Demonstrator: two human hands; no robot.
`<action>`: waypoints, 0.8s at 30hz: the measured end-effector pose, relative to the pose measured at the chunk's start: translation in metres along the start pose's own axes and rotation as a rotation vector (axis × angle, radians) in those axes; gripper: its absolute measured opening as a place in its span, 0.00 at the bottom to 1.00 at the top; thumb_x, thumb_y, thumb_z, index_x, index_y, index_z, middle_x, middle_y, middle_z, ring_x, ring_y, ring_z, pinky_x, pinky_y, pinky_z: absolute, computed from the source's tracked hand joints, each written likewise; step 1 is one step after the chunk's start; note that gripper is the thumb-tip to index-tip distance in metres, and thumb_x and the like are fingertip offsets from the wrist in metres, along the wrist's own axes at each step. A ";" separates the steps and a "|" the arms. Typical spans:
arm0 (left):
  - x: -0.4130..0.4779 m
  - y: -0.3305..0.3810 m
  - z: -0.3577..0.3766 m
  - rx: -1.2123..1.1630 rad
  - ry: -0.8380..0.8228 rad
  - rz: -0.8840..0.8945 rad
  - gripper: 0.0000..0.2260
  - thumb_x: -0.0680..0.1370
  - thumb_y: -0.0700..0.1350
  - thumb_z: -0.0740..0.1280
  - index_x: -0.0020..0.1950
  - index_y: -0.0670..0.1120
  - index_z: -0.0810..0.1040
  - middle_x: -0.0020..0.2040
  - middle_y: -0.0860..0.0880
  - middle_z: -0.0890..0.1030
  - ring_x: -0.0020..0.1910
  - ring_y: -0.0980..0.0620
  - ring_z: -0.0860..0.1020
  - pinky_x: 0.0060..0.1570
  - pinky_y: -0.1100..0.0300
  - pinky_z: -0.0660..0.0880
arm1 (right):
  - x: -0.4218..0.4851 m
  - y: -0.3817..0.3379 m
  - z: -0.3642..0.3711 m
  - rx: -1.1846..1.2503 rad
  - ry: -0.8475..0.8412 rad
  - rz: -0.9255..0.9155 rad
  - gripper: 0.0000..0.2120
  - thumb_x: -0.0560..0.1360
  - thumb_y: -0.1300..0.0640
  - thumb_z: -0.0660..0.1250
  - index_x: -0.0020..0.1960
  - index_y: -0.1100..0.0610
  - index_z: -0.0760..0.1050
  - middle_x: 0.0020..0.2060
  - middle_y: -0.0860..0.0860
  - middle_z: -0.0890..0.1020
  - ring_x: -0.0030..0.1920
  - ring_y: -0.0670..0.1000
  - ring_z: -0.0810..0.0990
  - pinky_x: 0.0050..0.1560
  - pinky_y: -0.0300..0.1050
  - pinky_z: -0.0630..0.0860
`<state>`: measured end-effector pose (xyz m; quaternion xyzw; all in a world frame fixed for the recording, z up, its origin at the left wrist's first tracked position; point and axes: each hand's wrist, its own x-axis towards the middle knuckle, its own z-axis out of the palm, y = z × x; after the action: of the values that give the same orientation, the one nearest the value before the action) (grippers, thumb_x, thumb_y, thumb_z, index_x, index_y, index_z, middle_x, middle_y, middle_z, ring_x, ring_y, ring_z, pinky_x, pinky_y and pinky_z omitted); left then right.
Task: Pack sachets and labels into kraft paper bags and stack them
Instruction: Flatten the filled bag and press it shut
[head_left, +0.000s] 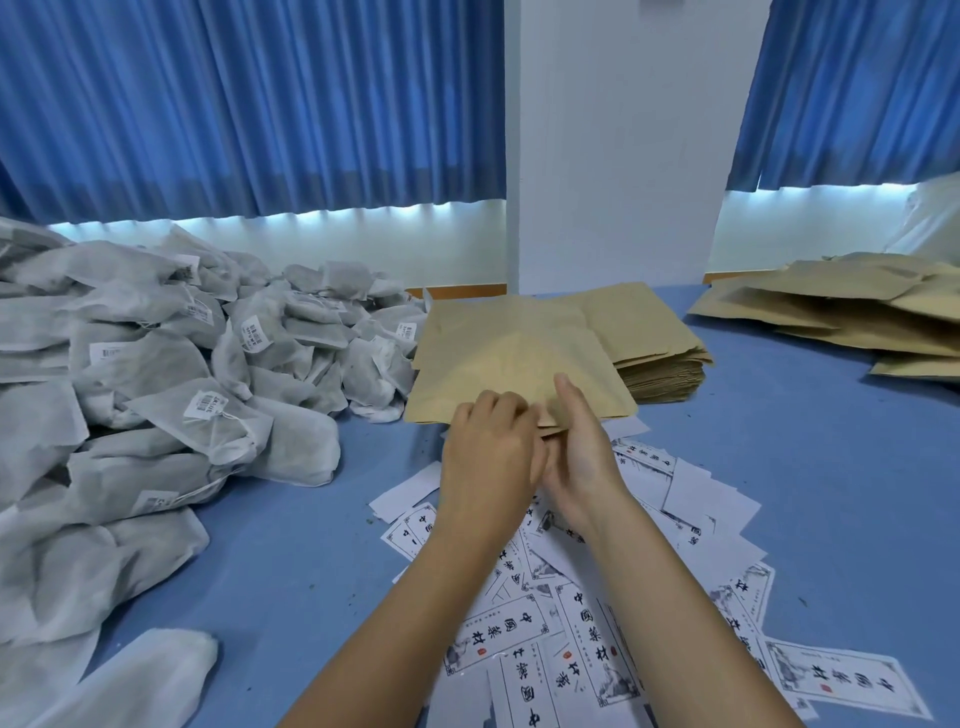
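Opening the kraft paper bag (519, 364) over the table (779, 441), I note left grip (488, 457) and right grip (576, 452) pinching its near mouth; next, I judge, a sachet (182, 415) must be fetched.

A packing workroom is shown. Sachets (156, 364), labels (571, 629) and kraft bags (649, 332) are heaped on a blue table (831, 467).

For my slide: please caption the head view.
Left hand and right hand hold a kraft bag beside labels and piled sachets.
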<state>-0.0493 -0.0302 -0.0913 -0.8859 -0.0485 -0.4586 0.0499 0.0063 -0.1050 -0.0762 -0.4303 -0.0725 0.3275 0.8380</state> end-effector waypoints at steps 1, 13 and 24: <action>-0.004 0.003 -0.001 -0.058 -0.033 -0.021 0.10 0.72 0.43 0.60 0.35 0.44 0.79 0.34 0.49 0.77 0.32 0.49 0.74 0.28 0.60 0.66 | 0.004 0.001 -0.003 -0.040 0.133 -0.015 0.16 0.81 0.48 0.58 0.48 0.60 0.77 0.41 0.56 0.82 0.40 0.52 0.82 0.43 0.45 0.77; -0.004 -0.026 -0.002 -1.687 -0.136 -1.405 0.16 0.81 0.48 0.62 0.65 0.40 0.71 0.47 0.42 0.84 0.37 0.45 0.83 0.44 0.56 0.80 | 0.013 0.009 -0.004 -0.025 0.206 -0.019 0.14 0.81 0.61 0.59 0.64 0.66 0.72 0.59 0.63 0.79 0.56 0.62 0.78 0.55 0.56 0.77; -0.011 -0.035 -0.002 -1.536 -0.116 -1.513 0.05 0.80 0.51 0.62 0.52 0.50 0.72 0.37 0.49 0.85 0.33 0.51 0.84 0.29 0.66 0.77 | 0.016 0.001 -0.019 0.122 0.433 -0.133 0.05 0.76 0.66 0.67 0.41 0.63 0.75 0.39 0.55 0.79 0.37 0.50 0.77 0.27 0.35 0.76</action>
<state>-0.0620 0.0039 -0.0972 -0.4410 -0.2851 -0.2354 -0.8178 0.0260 -0.1077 -0.0909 -0.4335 0.1009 0.1755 0.8781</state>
